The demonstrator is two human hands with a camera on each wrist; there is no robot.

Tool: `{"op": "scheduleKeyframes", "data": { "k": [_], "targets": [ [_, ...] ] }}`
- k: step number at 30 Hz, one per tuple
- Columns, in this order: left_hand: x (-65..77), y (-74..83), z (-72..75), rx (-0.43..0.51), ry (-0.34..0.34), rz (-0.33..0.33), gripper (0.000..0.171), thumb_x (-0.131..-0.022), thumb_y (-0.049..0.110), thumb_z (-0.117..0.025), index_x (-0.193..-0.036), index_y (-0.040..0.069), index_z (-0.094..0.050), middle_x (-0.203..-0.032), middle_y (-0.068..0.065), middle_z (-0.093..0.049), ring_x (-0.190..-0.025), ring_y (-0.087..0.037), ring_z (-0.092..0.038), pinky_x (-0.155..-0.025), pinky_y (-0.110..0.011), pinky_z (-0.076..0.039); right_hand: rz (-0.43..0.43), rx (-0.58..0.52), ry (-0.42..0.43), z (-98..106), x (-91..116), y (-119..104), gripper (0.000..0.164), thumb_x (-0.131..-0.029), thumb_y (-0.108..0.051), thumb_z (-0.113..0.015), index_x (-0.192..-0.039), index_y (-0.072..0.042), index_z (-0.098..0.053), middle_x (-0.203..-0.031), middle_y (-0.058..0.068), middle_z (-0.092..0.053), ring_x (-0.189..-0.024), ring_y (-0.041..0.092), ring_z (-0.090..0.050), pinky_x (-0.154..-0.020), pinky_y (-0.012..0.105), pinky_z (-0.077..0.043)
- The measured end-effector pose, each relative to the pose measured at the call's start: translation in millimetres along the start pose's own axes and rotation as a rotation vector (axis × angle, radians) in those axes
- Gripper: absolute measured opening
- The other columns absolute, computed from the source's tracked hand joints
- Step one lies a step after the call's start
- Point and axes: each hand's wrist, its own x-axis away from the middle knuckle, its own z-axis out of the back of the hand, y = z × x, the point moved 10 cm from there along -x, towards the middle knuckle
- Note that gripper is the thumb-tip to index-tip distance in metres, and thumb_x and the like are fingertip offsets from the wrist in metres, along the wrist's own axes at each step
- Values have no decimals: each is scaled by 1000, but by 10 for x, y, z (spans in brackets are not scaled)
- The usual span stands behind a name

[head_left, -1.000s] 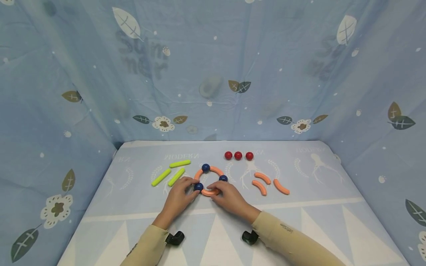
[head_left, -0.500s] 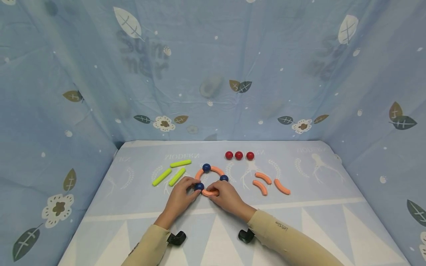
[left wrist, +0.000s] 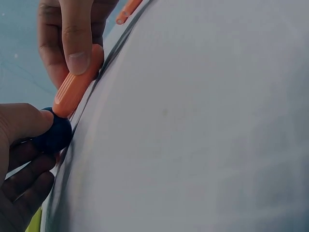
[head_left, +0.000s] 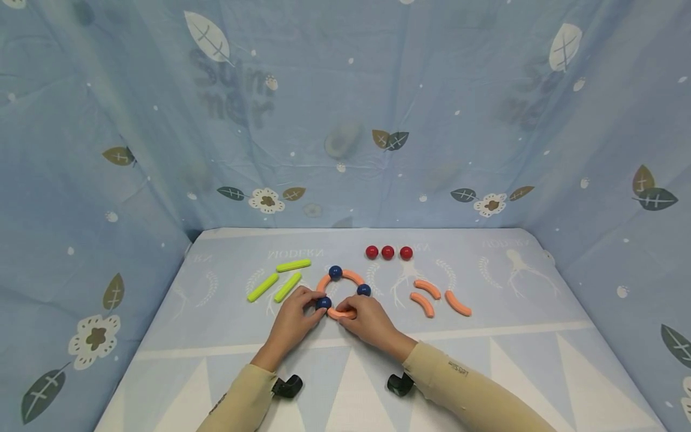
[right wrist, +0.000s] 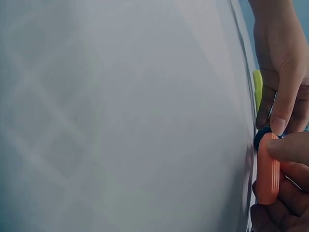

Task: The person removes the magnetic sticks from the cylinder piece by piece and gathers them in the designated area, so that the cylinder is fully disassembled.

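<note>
On the table, curved orange rods and blue balls lie joined in a ring. My left hand pinches the near-left blue ball between thumb and fingers. With thumb and fingertips my right hand grips the near curved orange rod. In the left wrist view the end of this orange rod meets the blue ball. Another blue ball sits at the ring's far side, and a third blue ball at its right, close beyond my right knuckles.
Green rods lie left of the ring. A row of red balls stands behind it. Loose curved orange rods lie to the right. A patterned blue curtain closes off the table's back and sides.
My right hand has shifted slightly left along the near orange rod, its thumb and fingers closing more on it. My left hand stays on the blue ball.
</note>
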Motion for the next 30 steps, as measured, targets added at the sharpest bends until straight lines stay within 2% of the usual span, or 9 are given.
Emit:
{"op": "scheduleKeyframes", "data": {
  "k": [13, 23, 30],
  "targets": [
    [1, 5, -4, -18, -5, 9, 31, -86, 14, -83, -116, 15, -75, -96, 5, -58, -88, -9, -59, -79, -33, -54, -9, -9, 49, 187, 165, 60, 9, -90, -26, -80, -95, -20, -76, -86, -14, -69, -74, 1, -58, -67, 22, -52],
    [7, -21, -6, -16, -8, 24, 31, -87, 15, -83, -117, 15, -75, -97, 5, -59, -87, -11, -59, -78, -32, -53, -90, 32, 136, 666, 351, 300, 13, -86, -23, -84, -94, -27, -74, -90, -18, -70, -82, 2, -62, -74, 27, -55],
    [11, -9, -14, -23, -14, 19, 31, -87, 16, -83, -118, 15, -75, -97, 5, -58, -87, -11, -59, -79, -32, -53, -114, 66, 177, 1012, 449, 519, 14, -84, -20, -85, -95, -23, -76, -91, -16, -71, -86, 7, -63, -77, 31, -54]
  ]
}}
